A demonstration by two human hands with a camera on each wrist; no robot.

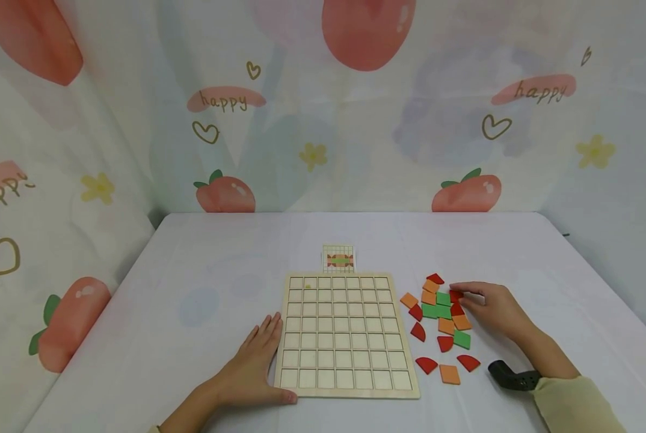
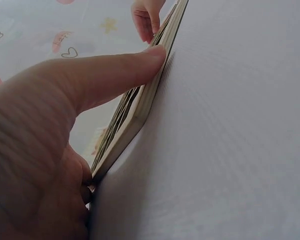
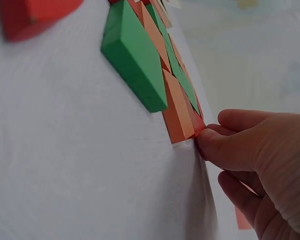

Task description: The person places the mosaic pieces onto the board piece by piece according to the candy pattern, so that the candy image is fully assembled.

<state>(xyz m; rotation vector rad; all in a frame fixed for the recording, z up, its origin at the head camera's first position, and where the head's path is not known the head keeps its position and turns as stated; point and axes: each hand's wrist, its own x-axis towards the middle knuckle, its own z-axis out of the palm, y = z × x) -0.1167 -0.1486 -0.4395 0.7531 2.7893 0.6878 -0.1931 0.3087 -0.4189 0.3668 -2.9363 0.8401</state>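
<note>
A wooden grid board (image 1: 350,395) lies in the middle of the table. My left hand (image 1: 255,364) rests along its left side, fingers fairly straight, with the thumb at the near left corner. In the left wrist view that thumb (image 2: 125,72) presses on the board's edge (image 2: 140,112). To the right of the board, my right hand (image 1: 498,310) pinches a red tile (image 1: 455,296) between thumb and forefinger, at the far right of a loose tile cluster. The right wrist view shows the fingertips on this red tile (image 3: 199,126), which they partly hide, beside an orange tile (image 3: 176,110).
Several green (image 1: 462,340), orange (image 1: 450,374) and red quarter-round tiles (image 1: 426,365) lie scattered right of the board. Behind it is a small pattern card (image 1: 338,251) with a printed grid. A black curved device (image 1: 512,377) is at my right wrist. Printed cloth hangs behind the table.
</note>
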